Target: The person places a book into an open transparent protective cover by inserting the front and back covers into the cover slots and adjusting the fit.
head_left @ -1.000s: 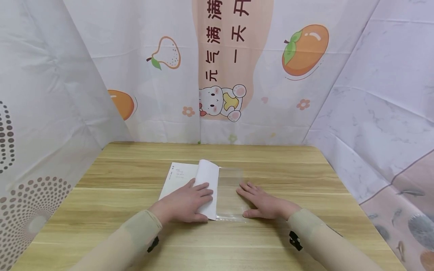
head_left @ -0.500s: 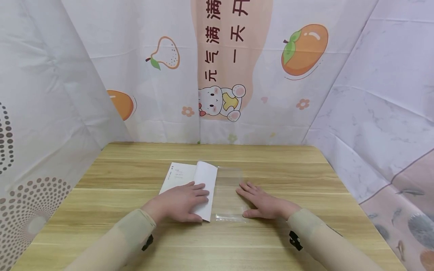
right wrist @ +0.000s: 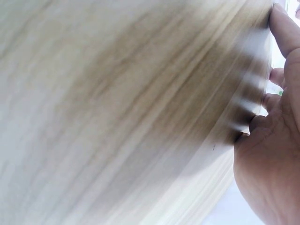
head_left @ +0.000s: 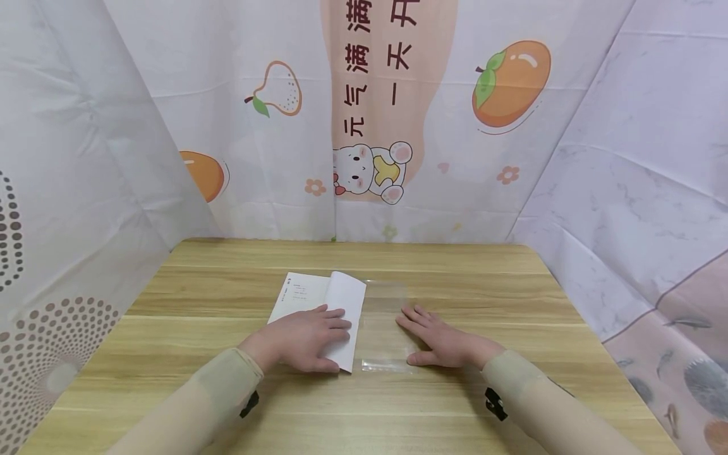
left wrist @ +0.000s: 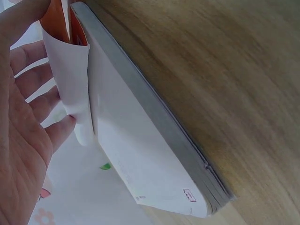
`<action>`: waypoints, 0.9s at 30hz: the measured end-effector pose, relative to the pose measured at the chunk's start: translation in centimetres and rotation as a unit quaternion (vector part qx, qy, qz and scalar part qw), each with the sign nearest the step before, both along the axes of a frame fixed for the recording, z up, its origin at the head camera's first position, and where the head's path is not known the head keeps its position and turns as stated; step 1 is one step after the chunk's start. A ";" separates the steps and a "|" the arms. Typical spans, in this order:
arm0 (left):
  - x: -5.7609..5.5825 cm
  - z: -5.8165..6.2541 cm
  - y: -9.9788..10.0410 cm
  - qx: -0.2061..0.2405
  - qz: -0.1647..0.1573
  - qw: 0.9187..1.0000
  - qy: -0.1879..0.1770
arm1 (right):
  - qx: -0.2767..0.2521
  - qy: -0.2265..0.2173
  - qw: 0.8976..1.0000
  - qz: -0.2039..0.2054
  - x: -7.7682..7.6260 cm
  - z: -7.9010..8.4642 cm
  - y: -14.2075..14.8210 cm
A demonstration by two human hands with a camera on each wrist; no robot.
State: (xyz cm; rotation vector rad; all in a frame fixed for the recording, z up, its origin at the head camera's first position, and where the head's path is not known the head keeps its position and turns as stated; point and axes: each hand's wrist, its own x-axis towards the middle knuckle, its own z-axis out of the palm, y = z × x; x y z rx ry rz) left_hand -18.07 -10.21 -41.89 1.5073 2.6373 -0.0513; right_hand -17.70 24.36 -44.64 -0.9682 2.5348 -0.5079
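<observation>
A thick paperback book (head_left: pixel 298 292) with a white, printed cover lies on the table. Along its right side a white cover flap (head_left: pixel 348 296) bends up; in the left wrist view the curled flap (left wrist: pixel 70 70) shows orange on its inner side, beside the book's grey edge. My left hand (head_left: pixel 304 341) rests on the flap with its fingers extended. Just right of the book is a clear plastic sheet (head_left: pixel 383 325), flat on the wood. My right hand (head_left: pixel 438 338) lies spread with its fingertips pressing the sheet's right edge. In the right wrist view its palm side (right wrist: pixel 276 154) appears.
The wooden table (head_left: pixel 216 278) extends around the book on all sides. Behind it hangs a white printed curtain (head_left: pixel 256 158) with fruit drawings. More fabric (head_left: pixel 654 158) hangs on the right and left.
My left hand and the white flap have shifted slightly left, baring a little more of the plastic sheet. In the last half second almost nothing has moved. My right hand has stayed still.
</observation>
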 end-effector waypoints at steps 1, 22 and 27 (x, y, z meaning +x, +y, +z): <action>0.0 0.0 0.0 -0.002 0.000 1.000 -0.001 | 0.000 0.001 1.000 0.000 0.0 0.0 0.0; 0.0 -0.6 0.8 -0.017 0.002 0.999 0.029 | 0.002 0.003 1.000 0.000 0.1 -0.1 0.0; 0.1 -0.7 1.1 -0.015 0.008 0.999 0.033 | 0.002 0.006 1.000 0.001 0.1 0.0 -0.1</action>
